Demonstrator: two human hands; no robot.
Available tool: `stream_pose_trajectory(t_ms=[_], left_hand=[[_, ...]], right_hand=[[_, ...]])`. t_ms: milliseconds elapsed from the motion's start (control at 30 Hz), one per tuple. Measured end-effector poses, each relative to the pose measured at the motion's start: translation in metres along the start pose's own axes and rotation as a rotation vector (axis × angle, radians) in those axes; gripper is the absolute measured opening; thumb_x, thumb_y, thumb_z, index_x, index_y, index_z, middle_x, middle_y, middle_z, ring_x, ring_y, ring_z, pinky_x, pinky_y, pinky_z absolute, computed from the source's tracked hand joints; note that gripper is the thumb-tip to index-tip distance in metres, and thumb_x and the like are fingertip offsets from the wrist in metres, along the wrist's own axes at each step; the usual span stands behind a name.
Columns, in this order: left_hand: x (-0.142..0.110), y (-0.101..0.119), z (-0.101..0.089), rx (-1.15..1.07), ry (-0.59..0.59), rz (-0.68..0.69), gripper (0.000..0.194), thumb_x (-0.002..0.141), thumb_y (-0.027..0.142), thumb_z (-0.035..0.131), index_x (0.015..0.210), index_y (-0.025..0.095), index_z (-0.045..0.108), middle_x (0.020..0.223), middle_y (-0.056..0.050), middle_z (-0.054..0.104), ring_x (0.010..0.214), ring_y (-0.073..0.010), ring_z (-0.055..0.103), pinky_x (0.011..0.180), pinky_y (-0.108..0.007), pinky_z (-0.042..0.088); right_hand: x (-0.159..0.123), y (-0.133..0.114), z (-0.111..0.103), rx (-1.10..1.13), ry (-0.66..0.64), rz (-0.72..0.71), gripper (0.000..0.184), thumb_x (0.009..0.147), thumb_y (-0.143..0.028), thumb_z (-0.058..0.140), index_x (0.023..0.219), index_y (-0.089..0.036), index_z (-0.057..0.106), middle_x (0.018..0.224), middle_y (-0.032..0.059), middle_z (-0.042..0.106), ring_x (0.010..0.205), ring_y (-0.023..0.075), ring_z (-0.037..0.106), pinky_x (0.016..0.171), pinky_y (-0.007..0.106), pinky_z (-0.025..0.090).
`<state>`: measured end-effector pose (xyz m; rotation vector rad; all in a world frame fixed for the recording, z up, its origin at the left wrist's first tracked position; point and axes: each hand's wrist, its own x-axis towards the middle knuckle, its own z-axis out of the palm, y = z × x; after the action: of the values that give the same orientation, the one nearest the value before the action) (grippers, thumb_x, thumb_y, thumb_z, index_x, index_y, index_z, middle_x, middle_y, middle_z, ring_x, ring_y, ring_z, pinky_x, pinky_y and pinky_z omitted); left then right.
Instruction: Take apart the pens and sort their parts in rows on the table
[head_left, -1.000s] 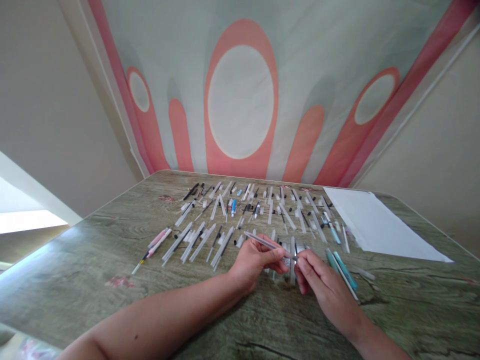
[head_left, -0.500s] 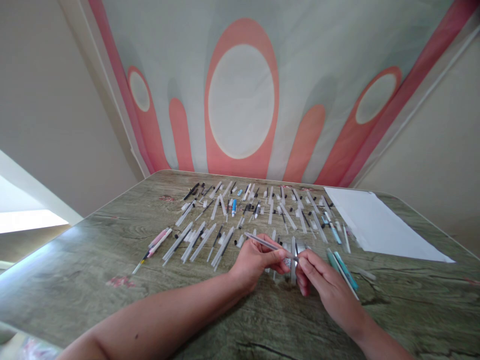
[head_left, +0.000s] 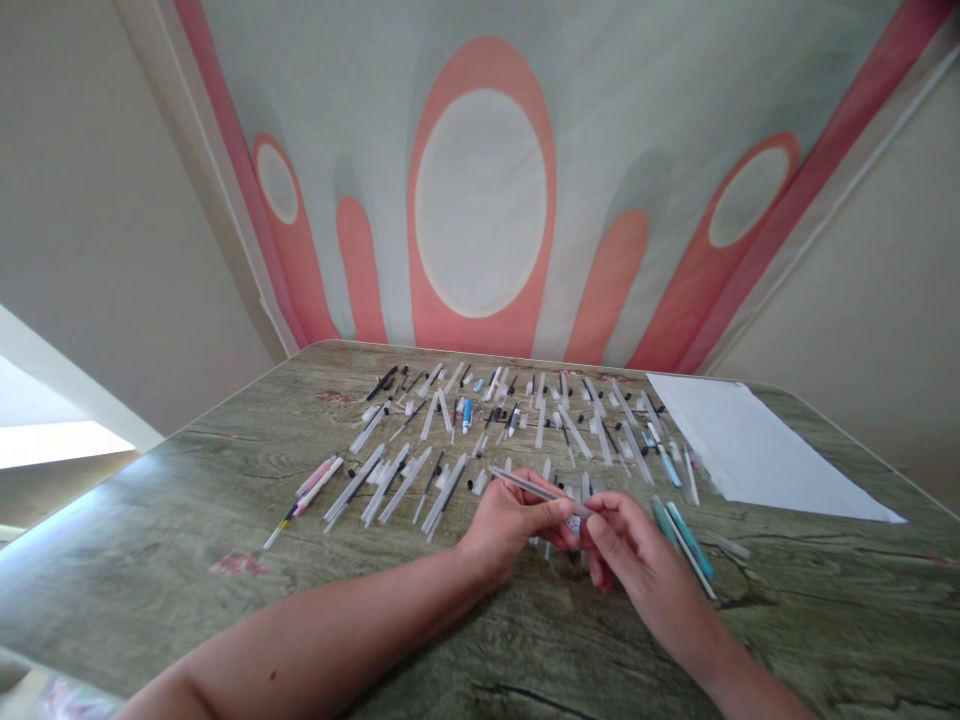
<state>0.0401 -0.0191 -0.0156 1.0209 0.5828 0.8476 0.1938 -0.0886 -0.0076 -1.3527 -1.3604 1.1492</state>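
A slim, translucent pen (head_left: 531,484) with a dark core is pinched between the thumb and fingers of my left hand (head_left: 517,520), tilted down to the right. My right hand (head_left: 626,545) is closed at the pen's lower right end, its thumb and fingertips pressed to the tip. Whether a small part sits between those fingertips is hidden. Under and behind both hands lie clear pen barrels (head_left: 585,487), partly covered by the fingers. Teal pen pieces (head_left: 690,540) and a white stick lie just right of my right hand.
Rows of clear barrels (head_left: 444,495), dark refills and small caps spread over the wood-patterned table (head_left: 360,640). A blue pen part (head_left: 467,415) lies among them. Pink and white pen pieces (head_left: 319,485) are at the left, a white sheet (head_left: 772,450) at the right.
My right hand has moved slightly left and up, bringing its fingertips onto the pen's end. The left hand and the pen have stayed nearly still.
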Motion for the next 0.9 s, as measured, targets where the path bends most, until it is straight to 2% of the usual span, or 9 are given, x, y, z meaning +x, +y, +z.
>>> stream_pose_trajectory(t_ms=[100, 167, 333, 433, 533, 667, 733, 833, 900], left_hand=[[-0.001, 0.000, 0.002, -0.015, -0.024, -0.018, 0.031, 0.068, 0.030, 0.073, 0.081, 0.010, 0.054, 0.064, -0.006, 0.065, 0.053, -0.0158, 0.063, 0.052, -0.025, 0.049], [0.000, 0.001, 0.001, -0.047, -0.020, -0.032, 0.034, 0.068, 0.032, 0.072, 0.086, 0.010, 0.055, 0.070, -0.006, 0.066, 0.053, -0.0151, 0.063, 0.052, -0.025, 0.050], [0.007, 0.007, -0.006, -0.121, 0.087, -0.053, 0.033, 0.071, 0.035, 0.069, 0.090, 0.011, 0.055, 0.085, -0.008, 0.067, 0.056, -0.0115, 0.063, 0.053, -0.022, 0.050], [0.009, 0.009, -0.009, -0.142, 0.084, -0.069, 0.032, 0.072, 0.035, 0.069, 0.089, 0.011, 0.056, 0.086, -0.008, 0.067, 0.058, -0.0109, 0.063, 0.054, -0.021, 0.050], [0.006, 0.008, -0.005, -0.154, 0.033, -0.097, 0.031, 0.072, 0.033, 0.069, 0.090, 0.011, 0.057, 0.084, -0.007, 0.067, 0.057, -0.0110, 0.063, 0.054, -0.021, 0.049], [-0.003, 0.004, 0.007, -0.168, -0.070, -0.146, 0.028, 0.073, 0.030, 0.069, 0.089, 0.010, 0.059, 0.074, -0.007, 0.066, 0.055, -0.0113, 0.062, 0.054, -0.021, 0.048], [-0.006, 0.003, 0.012, -0.177, -0.112, -0.168, 0.027, 0.073, 0.031, 0.069, 0.086, 0.009, 0.061, 0.068, -0.006, 0.065, 0.054, -0.0113, 0.061, 0.054, -0.021, 0.048], [-0.007, 0.002, 0.013, -0.152, -0.116, -0.176, 0.030, 0.073, 0.034, 0.068, 0.088, 0.009, 0.061, 0.071, -0.007, 0.065, 0.056, -0.0124, 0.062, 0.055, -0.022, 0.048], [-0.006, 0.001, 0.010, -0.088, -0.090, -0.144, 0.033, 0.074, 0.037, 0.067, 0.094, 0.011, 0.059, 0.075, -0.007, 0.065, 0.055, -0.0132, 0.063, 0.054, -0.023, 0.048]], right_hand=[[0.000, 0.003, 0.000, -0.001, 0.059, -0.043, 0.023, 0.086, -0.044, 0.050, 0.093, -0.022, 0.045, 0.067, -0.0022, 0.056, 0.056, 0.0139, 0.053, 0.053, 0.025, 0.043], [0.001, 0.005, -0.003, 0.018, 0.103, -0.062, 0.021, 0.086, -0.042, 0.051, 0.091, -0.022, 0.046, 0.067, -0.0018, 0.057, 0.058, 0.0144, 0.055, 0.054, 0.026, 0.045], [0.002, 0.004, -0.012, 0.072, 0.196, -0.085, 0.020, 0.085, -0.040, 0.053, 0.092, -0.022, 0.048, 0.066, -0.0020, 0.058, 0.056, 0.0134, 0.054, 0.054, 0.026, 0.045], [0.002, 0.001, -0.013, 0.125, 0.216, -0.103, 0.021, 0.084, -0.039, 0.056, 0.092, -0.022, 0.049, 0.066, -0.0021, 0.058, 0.056, 0.0130, 0.053, 0.054, 0.025, 0.045], [0.000, -0.001, -0.012, 0.138, 0.187, -0.111, 0.023, 0.081, -0.039, 0.060, 0.095, -0.022, 0.052, 0.072, -0.0011, 0.059, 0.058, 0.0127, 0.054, 0.055, 0.025, 0.046], [-0.003, -0.004, -0.007, 0.059, 0.081, -0.124, 0.025, 0.082, -0.037, 0.059, 0.102, -0.022, 0.057, 0.089, 0.0028, 0.063, 0.071, 0.0154, 0.058, 0.064, 0.028, 0.049], [-0.005, -0.008, -0.005, -0.002, 0.063, -0.181, 0.022, 0.085, -0.036, 0.055, 0.102, -0.023, 0.059, 0.092, 0.0039, 0.063, 0.079, 0.0184, 0.060, 0.070, 0.031, 0.049], [-0.010, -0.020, -0.009, -0.177, 0.118, -0.320, 0.018, 0.088, -0.032, 0.049, 0.099, -0.028, 0.062, 0.093, 0.0032, 0.064, 0.087, 0.0218, 0.060, 0.078, 0.034, 0.048], [-0.012, -0.028, -0.020, -0.331, 0.194, -0.400, 0.019, 0.089, -0.029, 0.046, 0.100, -0.032, 0.062, 0.096, 0.0017, 0.064, 0.092, 0.0233, 0.059, 0.082, 0.036, 0.046]])
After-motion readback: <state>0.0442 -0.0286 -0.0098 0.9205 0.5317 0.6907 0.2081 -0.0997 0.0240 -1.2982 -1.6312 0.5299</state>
